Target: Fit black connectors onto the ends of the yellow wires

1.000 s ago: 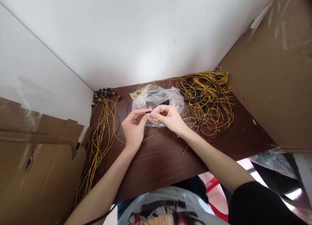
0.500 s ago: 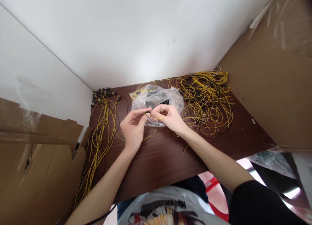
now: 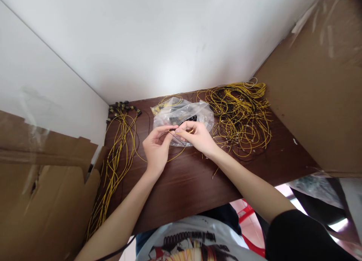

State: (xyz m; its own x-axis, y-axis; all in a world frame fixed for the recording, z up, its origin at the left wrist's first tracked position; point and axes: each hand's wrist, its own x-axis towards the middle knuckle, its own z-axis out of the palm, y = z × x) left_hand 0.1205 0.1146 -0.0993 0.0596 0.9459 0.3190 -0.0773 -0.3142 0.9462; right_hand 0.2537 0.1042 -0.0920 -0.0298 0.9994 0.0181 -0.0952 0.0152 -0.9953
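Observation:
My left hand [image 3: 157,146] is closed in a pinch on a small black connector [image 3: 172,130], mostly covered by the fingertips. My right hand [image 3: 196,135] meets it at the fingertips, its thumb and forefinger pinching a thin yellow wire [image 3: 191,131]. A loop of yellow and black wire hangs below both hands. Just behind them lies a clear plastic bag [image 3: 205,115] with black and yellow parts inside. How the wire end sits against the connector is hidden by my fingers.
To the right lies a tangled heap of yellow and black wires [image 3: 240,121]. On the left is a bundle of wires [image 3: 120,151] with black connectors [image 3: 121,105] at its far end. Cardboard [image 3: 42,193] and another cardboard panel [image 3: 316,102] flank the brown table [image 3: 181,195]; a white wall stands behind.
My two hands have closed up slightly at the fingertips, the left shifting a little to the right. The connector is now more covered by fingers.

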